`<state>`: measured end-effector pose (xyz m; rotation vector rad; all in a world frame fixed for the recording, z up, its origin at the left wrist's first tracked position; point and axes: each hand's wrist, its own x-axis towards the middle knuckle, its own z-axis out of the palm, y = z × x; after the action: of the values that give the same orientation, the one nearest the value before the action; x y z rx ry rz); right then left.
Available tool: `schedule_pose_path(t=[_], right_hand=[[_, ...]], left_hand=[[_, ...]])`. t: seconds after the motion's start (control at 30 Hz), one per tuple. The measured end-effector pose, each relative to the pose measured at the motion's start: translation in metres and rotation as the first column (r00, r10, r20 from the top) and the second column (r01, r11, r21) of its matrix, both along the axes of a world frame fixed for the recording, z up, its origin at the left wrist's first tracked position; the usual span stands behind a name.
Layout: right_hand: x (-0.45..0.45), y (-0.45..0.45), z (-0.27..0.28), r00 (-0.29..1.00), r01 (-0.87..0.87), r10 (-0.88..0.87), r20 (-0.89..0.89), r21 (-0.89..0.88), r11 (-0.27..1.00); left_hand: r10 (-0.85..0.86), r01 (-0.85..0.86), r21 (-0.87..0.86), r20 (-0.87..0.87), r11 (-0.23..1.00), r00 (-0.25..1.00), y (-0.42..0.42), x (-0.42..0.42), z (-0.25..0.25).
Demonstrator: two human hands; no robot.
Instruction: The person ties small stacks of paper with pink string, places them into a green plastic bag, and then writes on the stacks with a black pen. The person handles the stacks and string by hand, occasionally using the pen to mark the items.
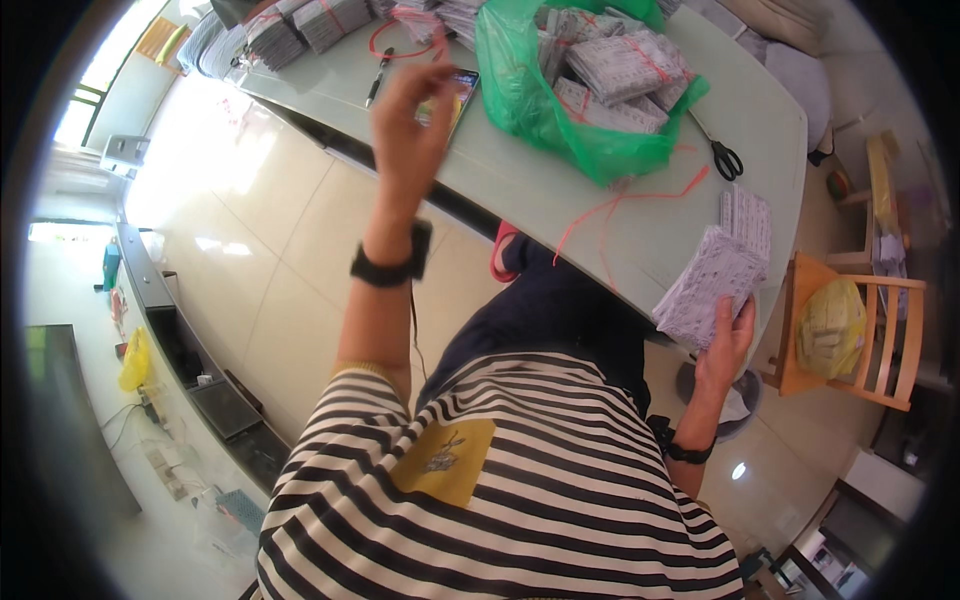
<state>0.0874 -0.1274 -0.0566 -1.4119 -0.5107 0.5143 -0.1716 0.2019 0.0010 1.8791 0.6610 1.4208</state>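
Note:
My left hand (pixel 412 127), blurred, is raised over the table near a phone (pixel 466 94) with a lit screen. A pink plastic strip (pixel 441 46) reaches its fingertips; blur hides whether they pinch it. At the right edge of the table my right hand (pixel 727 337) grips a stack of printed paper slips (pixel 709 285), thumb on top. Behind it lies another stack of slips (pixel 748 214), partly covered. Loose pink strips (pixel 637 196) lie on the tabletop (pixel 517 176) between my hands.
A green plastic bag (pixel 517 112) holds several tied paper bundles (pixel 622 64). Black-handled scissors (pixel 727 160) and a pen (pixel 379 79) lie nearby. More bundles (pixel 326 22) line the far side. A wooden chair (pixel 889 337) bears a yellow bag (pixel 831 330); a bin (pixel 742 427) stands below.

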Motion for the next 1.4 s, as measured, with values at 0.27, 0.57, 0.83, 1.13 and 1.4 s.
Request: schedule_pose_path(t=[0.27,0.57,0.83,1.13,1.4], right_hand=[[-0.022,0.026,0.016,0.962,-0.249,0.243,0.123,0.036,0.968],[-0.008,0.048,-0.014,0.937,-0.235,0.224,0.27,0.012,0.972],[-0.003,0.049,-0.02,0.942,-0.22,0.191,0.275,0.08,0.972],[-0.009,0.054,-0.017,0.955,-0.198,0.171,0.244,0.091,0.976],[-0.007,0.051,-0.013,0.954,-0.16,0.151,0.259,0.017,0.987]], left_hand=[[-0.641,0.583,-0.318,-0.119,0.748,0.758,-0.126,0.065,-0.007],[-0.468,0.481,0.008,-0.21,0.877,0.858,-0.131,0.113,-0.048],[0.336,-0.286,0.315,-0.114,0.905,0.935,-0.019,0.027,-0.031],[0.198,-0.143,0.15,-0.466,0.978,0.863,0.075,-0.026,-0.082],[0.274,-0.22,0.34,-0.118,0.914,0.954,0.045,0.004,-0.029]])
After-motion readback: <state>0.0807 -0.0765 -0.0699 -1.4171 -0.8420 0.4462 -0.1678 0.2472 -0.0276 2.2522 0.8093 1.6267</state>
